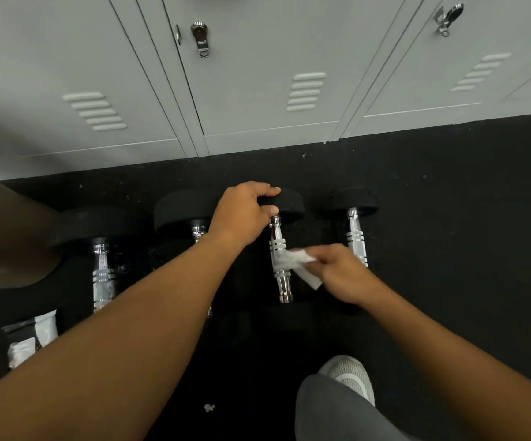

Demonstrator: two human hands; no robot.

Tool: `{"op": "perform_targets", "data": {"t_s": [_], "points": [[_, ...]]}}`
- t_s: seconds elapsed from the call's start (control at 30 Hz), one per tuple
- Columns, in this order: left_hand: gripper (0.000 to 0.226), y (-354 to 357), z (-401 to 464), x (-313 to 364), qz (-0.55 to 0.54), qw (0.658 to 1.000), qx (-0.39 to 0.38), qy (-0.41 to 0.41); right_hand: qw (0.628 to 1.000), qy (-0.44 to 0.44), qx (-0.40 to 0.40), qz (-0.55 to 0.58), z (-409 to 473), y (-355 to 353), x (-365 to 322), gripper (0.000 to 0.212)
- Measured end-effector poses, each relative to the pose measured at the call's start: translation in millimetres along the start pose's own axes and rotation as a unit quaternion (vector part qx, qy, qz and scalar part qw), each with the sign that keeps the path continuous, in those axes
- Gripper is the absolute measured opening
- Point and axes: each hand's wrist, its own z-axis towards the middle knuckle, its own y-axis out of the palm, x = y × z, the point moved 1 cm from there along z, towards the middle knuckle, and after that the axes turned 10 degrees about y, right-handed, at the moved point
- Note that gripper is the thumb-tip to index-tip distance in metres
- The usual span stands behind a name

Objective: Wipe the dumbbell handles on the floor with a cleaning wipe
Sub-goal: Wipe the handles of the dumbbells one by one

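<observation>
Several black dumbbells with chrome handles lie side by side on the dark floor. My left hand [245,211] grips the far black head [289,205] of the third dumbbell. My right hand [340,272] holds a white cleaning wipe [292,261] pressed against that dumbbell's chrome handle [278,246], around its middle. The leftmost dumbbell handle [102,275] and the rightmost handle [356,238] lie untouched. My left forearm hides most of the second dumbbell's handle [199,230].
Grey lockers [257,90] stand along the far edge of the black rubber floor [448,218]. A black and white wipe packet [30,337] lies at the lower left. My grey shoe [351,375] and trouser knee are at the bottom. A small white scrap [209,407] lies near them.
</observation>
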Motion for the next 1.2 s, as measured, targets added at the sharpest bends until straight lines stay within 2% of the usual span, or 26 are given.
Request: {"op": "perform_targets", "data": {"t_s": [0.17,0.23,0.3,0.4,0.43,0.5,0.53,0.7,0.8,0.9,1.1,1.2], "points": [[0.04,-1,1,-1,0.007,1.0,-0.009,0.009,0.975,0.052,0.148,0.155,-1,-27,-3,0.029],[0.04,-2,1,1,0.019,1.0,-0.015,0.012,0.971,0.043,0.208,0.107,0,-27,-4,0.028],[0.041,-2,2,2,0.03,0.999,-0.012,0.014,0.973,-0.011,0.227,0.032,1,-13,-10,0.032],[0.041,1,2,4,0.043,0.999,-0.005,0.01,0.959,-0.172,0.188,-0.122,10,19,-15,0.043],[0.041,2,2,5,0.046,0.999,-0.004,0.007,0.948,-0.198,0.157,-0.191,16,29,-14,0.047],[0.042,4,-2,8,0.052,0.999,-0.004,0.004,0.937,-0.171,0.093,-0.291,22,42,-15,0.054],[0.042,3,-4,9,0.051,0.999,-0.003,0.005,0.937,-0.152,0.074,-0.306,21,45,-17,0.056],[0.039,-4,-10,8,0.051,0.999,0.0,-0.002,0.936,-0.128,0.006,-0.327,-3,50,-13,0.044],[0.04,-6,-12,8,0.051,0.999,-0.003,-0.006,0.949,-0.11,-0.019,-0.296,-22,48,-13,0.03],[0.04,-5,-10,7,0.046,0.999,-0.007,-0.01,0.958,-0.086,-0.039,-0.272,-26,45,-19,0.025],[0.04,-2,-7,7,0.039,0.999,-0.009,-0.007,0.972,-0.05,-0.057,-0.222,-18,30,-26,0.022],[0.039,0,-6,6,0.032,0.999,-0.007,-0.008,0.977,-0.005,-0.031,-0.212,-8,6,-15,0.022]]}}
